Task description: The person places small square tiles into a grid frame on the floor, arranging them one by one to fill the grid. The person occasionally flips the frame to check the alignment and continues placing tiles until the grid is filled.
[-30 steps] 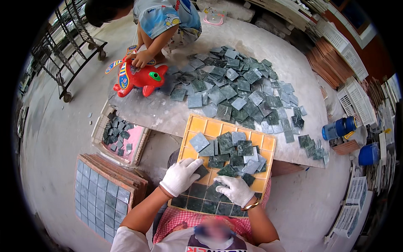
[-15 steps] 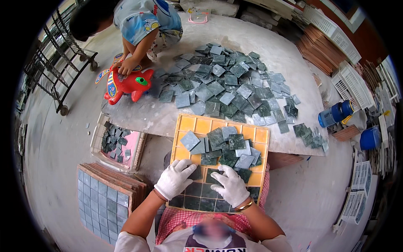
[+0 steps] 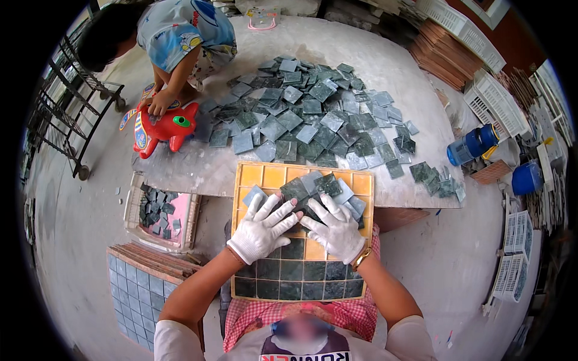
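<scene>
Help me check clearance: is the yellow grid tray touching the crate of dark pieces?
Apart: the head view shows grey floor between the yellow grid tray and the crate at left.

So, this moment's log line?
left white-gloved hand, right white-gloved hand: over loose square green stone tiles; yellow gridded tray: partly filled

A tile workshop, by its stock and fittings. Loose stone tiles [image 3: 310, 133] lie heaped across the middle of a dusty bench [image 3: 367, 54], and a yellow tray [image 3: 265, 174], divided into square cells and partly filled with tiles, stands at its near edge. Below the near left corner are a basket [image 3: 191, 222] of dark pieces and a stack of panels [image 3: 135, 289] faced with square tiles. Off the right edge, piled brown sheets [image 3: 445, 54] stand beside white crates [image 3: 495, 105]; off the left edge, a wheeled metal rack [image 3: 75, 99] stands on the grey floor [image 3: 427, 259].
</scene>
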A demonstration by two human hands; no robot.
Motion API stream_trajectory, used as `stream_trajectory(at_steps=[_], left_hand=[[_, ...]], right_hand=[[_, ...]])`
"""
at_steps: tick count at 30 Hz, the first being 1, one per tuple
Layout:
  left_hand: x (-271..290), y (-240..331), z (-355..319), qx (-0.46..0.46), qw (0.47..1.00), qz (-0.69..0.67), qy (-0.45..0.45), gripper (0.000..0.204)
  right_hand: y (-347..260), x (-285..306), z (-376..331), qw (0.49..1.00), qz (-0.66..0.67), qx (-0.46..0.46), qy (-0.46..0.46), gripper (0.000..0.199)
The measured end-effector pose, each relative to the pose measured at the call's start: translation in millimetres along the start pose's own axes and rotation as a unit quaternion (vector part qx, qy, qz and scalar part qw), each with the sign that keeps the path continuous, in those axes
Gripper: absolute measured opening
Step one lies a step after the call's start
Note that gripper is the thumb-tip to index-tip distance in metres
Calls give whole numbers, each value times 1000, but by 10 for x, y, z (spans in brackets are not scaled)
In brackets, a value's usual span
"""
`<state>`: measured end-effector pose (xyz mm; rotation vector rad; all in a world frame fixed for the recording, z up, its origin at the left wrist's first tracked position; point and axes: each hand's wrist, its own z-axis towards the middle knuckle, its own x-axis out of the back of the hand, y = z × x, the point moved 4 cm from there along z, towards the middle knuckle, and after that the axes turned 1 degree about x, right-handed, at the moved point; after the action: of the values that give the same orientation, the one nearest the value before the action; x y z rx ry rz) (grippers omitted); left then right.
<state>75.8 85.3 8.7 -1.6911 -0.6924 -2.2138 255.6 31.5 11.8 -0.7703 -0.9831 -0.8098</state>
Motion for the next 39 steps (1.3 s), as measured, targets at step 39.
stream_trajectory(at_steps=[39], left_hand=[[23, 419, -180, 136, 966, -217, 34, 58]], right_hand=[[32, 402, -310, 977, -9, -200, -70, 61]])
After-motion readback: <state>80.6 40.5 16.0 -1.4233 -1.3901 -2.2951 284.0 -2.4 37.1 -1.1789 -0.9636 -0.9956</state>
